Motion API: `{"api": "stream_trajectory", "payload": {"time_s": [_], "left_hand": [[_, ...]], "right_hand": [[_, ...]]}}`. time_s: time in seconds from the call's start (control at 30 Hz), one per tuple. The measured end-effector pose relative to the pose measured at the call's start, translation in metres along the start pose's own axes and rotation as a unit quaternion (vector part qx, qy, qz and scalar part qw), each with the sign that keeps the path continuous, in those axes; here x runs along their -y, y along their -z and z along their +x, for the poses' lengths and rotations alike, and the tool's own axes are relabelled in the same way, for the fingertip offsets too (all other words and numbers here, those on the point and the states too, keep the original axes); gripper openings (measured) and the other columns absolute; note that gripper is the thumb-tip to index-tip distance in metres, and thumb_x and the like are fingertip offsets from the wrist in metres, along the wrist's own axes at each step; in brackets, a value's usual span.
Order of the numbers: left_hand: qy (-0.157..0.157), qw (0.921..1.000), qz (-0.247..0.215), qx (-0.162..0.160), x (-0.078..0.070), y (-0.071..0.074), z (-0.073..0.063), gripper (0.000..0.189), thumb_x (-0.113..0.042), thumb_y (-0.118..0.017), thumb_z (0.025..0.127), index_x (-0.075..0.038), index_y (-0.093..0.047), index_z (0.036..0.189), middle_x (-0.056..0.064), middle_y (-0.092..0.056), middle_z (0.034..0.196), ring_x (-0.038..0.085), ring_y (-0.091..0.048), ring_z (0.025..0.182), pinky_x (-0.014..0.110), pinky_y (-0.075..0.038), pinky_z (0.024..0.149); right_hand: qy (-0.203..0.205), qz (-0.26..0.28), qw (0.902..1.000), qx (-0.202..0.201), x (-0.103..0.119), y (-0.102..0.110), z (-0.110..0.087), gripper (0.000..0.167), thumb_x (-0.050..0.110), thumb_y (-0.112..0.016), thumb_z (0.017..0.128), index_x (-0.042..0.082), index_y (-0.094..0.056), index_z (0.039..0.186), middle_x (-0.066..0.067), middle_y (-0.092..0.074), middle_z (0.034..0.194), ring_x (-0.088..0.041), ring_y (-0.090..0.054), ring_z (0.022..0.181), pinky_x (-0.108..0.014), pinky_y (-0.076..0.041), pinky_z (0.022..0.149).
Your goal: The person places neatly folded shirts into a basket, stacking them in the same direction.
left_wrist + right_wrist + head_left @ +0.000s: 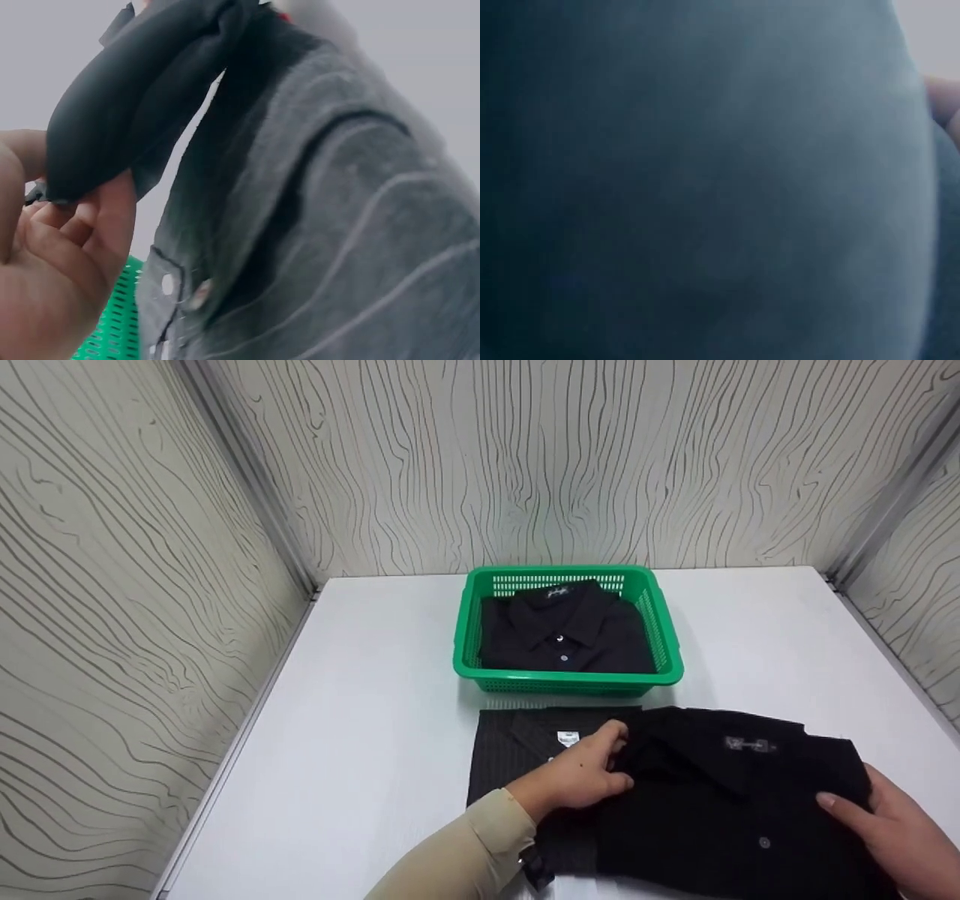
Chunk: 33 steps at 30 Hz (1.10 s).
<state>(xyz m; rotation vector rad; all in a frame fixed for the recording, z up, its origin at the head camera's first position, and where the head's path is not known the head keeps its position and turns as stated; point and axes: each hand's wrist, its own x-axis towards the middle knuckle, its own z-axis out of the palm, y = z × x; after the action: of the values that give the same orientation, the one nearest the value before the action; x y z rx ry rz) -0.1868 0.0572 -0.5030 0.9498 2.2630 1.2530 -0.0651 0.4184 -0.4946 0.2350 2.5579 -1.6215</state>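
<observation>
A folded black shirt (697,817), with a collar, a label and a button, is held up between both hands at the lower right of the head view. At its left edge, my left hand (589,772) pinches the cloth between thumb and fingers; the left wrist view shows this hand (64,266) around the dark fabric (135,97). The right hand (896,829) grips the opposite edge, thumb on top and fingers mostly hidden behind. Under the left forearm lies a dark striped folded shirt (499,757), partly covered by the black one. Dark cloth fills most of the right wrist view.
Behind the shirts stands a green plastic basket (570,678) with a folded dark shirt (536,619) inside. Everything is on a white table (360,690). Patterned panels (480,465) enclose the table at the back and both sides.
</observation>
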Motion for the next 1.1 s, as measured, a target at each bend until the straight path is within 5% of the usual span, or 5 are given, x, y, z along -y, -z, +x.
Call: {"api": "stream_trajectory", "payload": {"time_s": [0.17, 0.4, 0.63, 0.83, 1.1], "left_hand": [[-0.007, 0.9998, -0.017, 0.007, -0.005, 0.015, -0.006, 0.048, -0.009, -0.069, 0.094, -0.017, -0.043, 0.133, -0.006, -0.059, 0.126, 0.004, -0.056, 0.103, 0.023, -0.049, 0.088], [-0.007, 0.9999, -0.011, 0.002, -0.014, 0.036, -0.014, 0.054, -0.012, -0.066, 0.097, -0.016, -0.039, 0.144, 0.003, -0.047, 0.148, 0.006, -0.043, 0.134, 0.027, -0.041, 0.105], [-0.042, 0.999, -0.014, -0.003, -0.02, 0.059, -0.017, 0.051, -0.01, -0.064, 0.097, -0.018, -0.04, 0.141, -0.002, -0.054, 0.138, 0.004, -0.052, 0.12, 0.025, -0.045, 0.098], [-0.006, 0.9997, -0.016, -0.018, -0.02, 0.075, -0.023, 0.06, -0.014, -0.064, 0.099, -0.016, -0.034, 0.152, 0.003, -0.044, 0.153, 0.008, -0.042, 0.137, 0.03, -0.04, 0.108], [0.018, 0.9989, 0.014, -0.042, -0.015, 0.1, -0.032, 0.061, -0.016, -0.063, 0.1, -0.018, -0.035, 0.154, 0.004, -0.045, 0.153, 0.01, -0.046, 0.135, 0.033, -0.04, 0.109]], "right_hand": [[0.005, -0.032, 0.9994, -0.011, 0.011, -0.002, -0.002, 0.049, 0.021, -0.057, 0.106, -0.004, -0.032, 0.14, 0.005, -0.067, 0.1, -0.021, -0.07, 0.082, -0.038, -0.058, 0.067], [0.023, -0.053, 0.9978, -0.033, 0.023, -0.006, -0.002, 0.054, 0.024, -0.059, 0.105, -0.005, -0.033, 0.142, 0.015, -0.066, 0.101, -0.018, -0.07, 0.082, -0.035, -0.057, 0.067], [0.065, -0.058, 0.9935, -0.074, 0.037, -0.011, 0.001, 0.046, 0.022, -0.062, 0.103, 0.001, -0.042, 0.138, 0.02, -0.065, 0.102, -0.016, -0.07, 0.081, -0.029, -0.054, 0.067], [0.075, -0.058, 0.993, -0.071, 0.048, -0.022, 0.012, 0.053, 0.021, -0.061, 0.103, -0.004, -0.037, 0.143, 0.014, -0.067, 0.101, -0.016, -0.069, 0.081, -0.03, -0.054, 0.068], [0.118, -0.062, 0.9892, -0.06, 0.063, -0.039, 0.029, 0.053, 0.02, -0.06, 0.104, -0.003, -0.038, 0.146, 0.011, -0.066, 0.109, -0.013, -0.068, 0.087, -0.025, -0.051, 0.074]]}}
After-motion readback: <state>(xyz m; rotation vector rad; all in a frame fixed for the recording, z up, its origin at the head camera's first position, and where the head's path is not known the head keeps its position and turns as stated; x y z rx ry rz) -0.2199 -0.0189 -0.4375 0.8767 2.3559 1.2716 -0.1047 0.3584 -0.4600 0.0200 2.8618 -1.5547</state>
